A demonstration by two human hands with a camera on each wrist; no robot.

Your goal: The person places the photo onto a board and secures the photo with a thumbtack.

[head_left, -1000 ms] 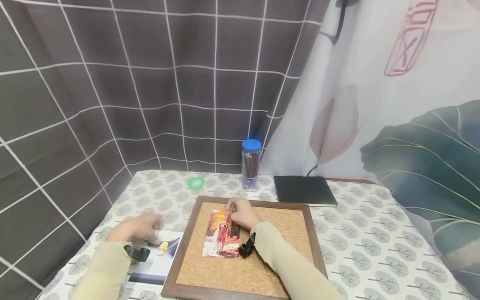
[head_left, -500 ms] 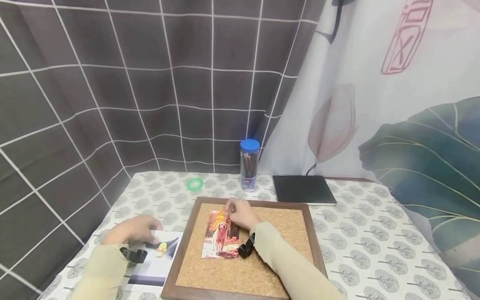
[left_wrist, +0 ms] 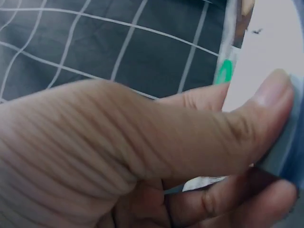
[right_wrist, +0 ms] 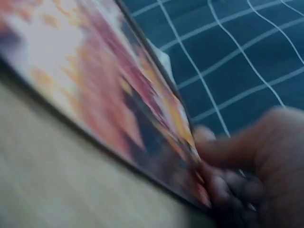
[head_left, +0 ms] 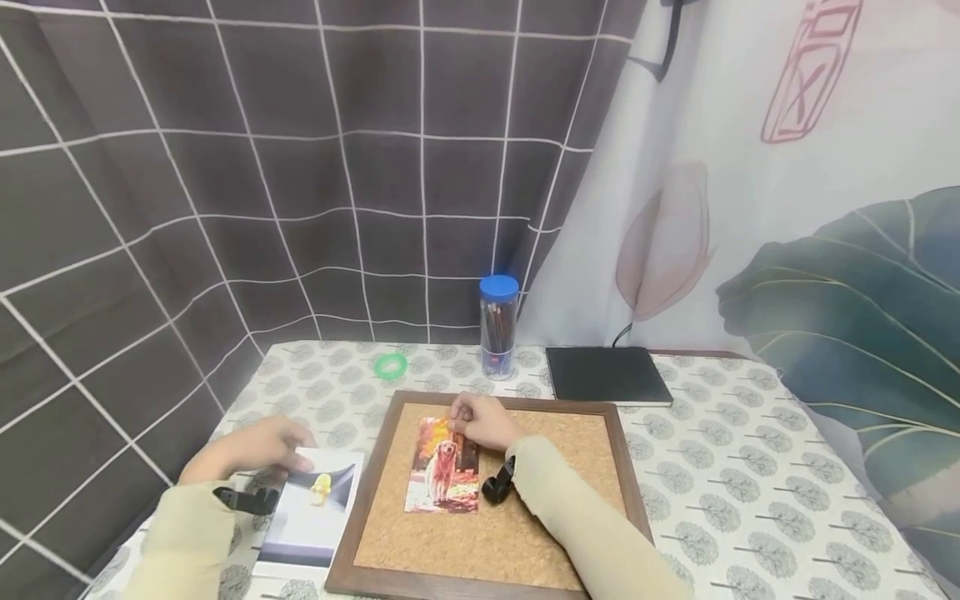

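Two photos: the right hand (head_left: 480,423) pinches the dog photo (head_left: 442,467) on one cork board (head_left: 525,508). The left hand (head_left: 251,450) grips the duck photo (head_left: 311,508).

Left hand pinching a card's edge

The left hand (left_wrist: 142,156) is gripping a pale card (left_wrist: 266,42), thumb lying over its edge, fingers curling beneath; a grid-patterned dark cloth (left_wrist: 118,42) is hanging beyond the hand.

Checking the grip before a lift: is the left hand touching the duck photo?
Touching. The left wrist view shows the left hand pinching the duck photo, thumb on top, fingers beneath.
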